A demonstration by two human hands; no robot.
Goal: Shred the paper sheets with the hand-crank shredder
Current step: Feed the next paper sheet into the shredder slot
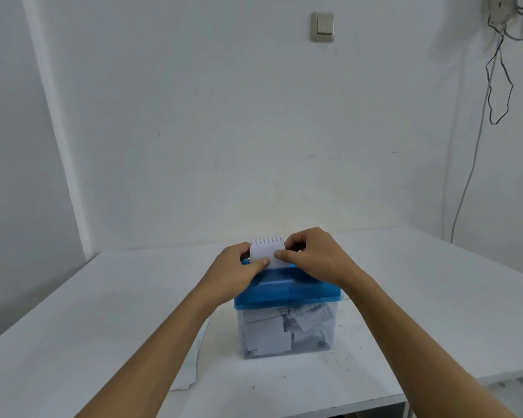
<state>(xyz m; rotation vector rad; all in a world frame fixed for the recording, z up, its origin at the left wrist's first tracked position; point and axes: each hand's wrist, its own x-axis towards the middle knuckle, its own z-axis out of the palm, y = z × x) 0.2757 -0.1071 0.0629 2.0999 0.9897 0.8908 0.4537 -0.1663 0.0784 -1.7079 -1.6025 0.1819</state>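
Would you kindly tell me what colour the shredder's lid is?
The lid is bright blue, shown best in the head view.

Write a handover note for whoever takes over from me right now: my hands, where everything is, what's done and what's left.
Hands: the left hand and right hand each pinch one side of the paper sheet, held upright at the top of the blue shredder.
Things: the shredder's clear bin holds paper pieces. Loose sheets lie on the table under the left forearm.
Done: some shredding, judging by the bin.
Left: crank this sheet through, then the loose sheets.
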